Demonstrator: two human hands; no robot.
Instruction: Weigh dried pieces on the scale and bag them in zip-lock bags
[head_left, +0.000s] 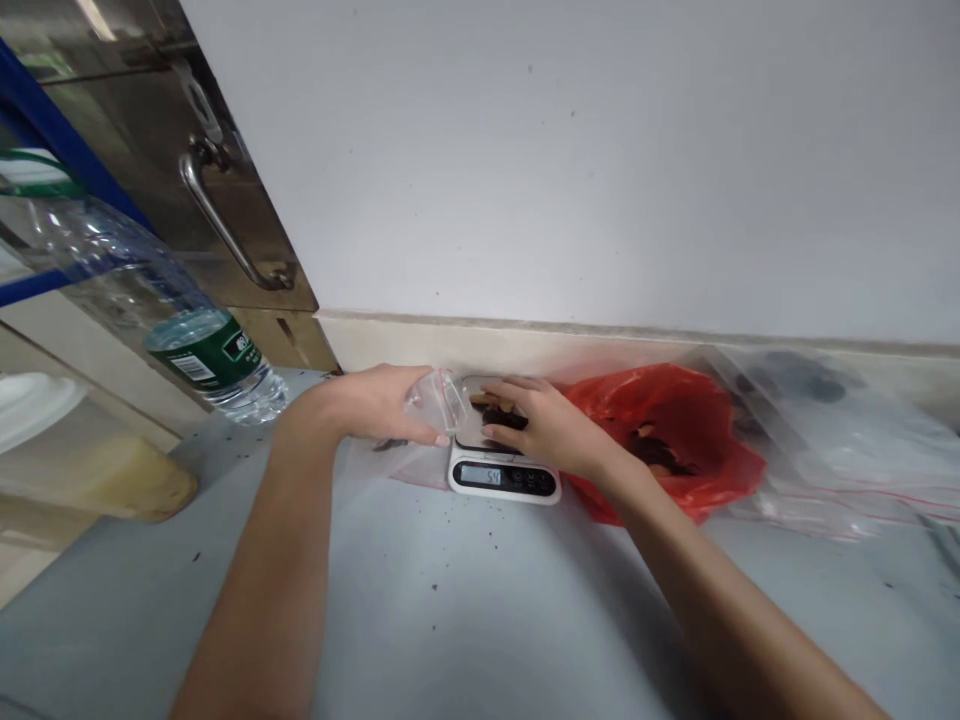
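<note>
A small digital kitchen scale (pixel 506 478) stands on the grey tabletop, its display reading about 54, with any decimal point too small to make out. Dark brown and yellowish dried pieces (pixel 501 412) lie on its metal plate. My right hand (pixel 536 415) curls its fingers over these pieces from the right, partly hiding them. At the scale's left side, my left hand (pixel 382 405) grips a clear zip-lock bag (pixel 442 400) between thumb and fingers. The bag's mouth, with a red zip line, faces the plate.
A red plastic bag (pixel 656 385) with more dark pieces sits open right of the scale. Clear zip bags (pixel 840 490) lie further right. On the left are a water bottle (pixel 202 345) and a plastic tub (pixel 67 450). A white wall (pixel 570 170) rises behind.
</note>
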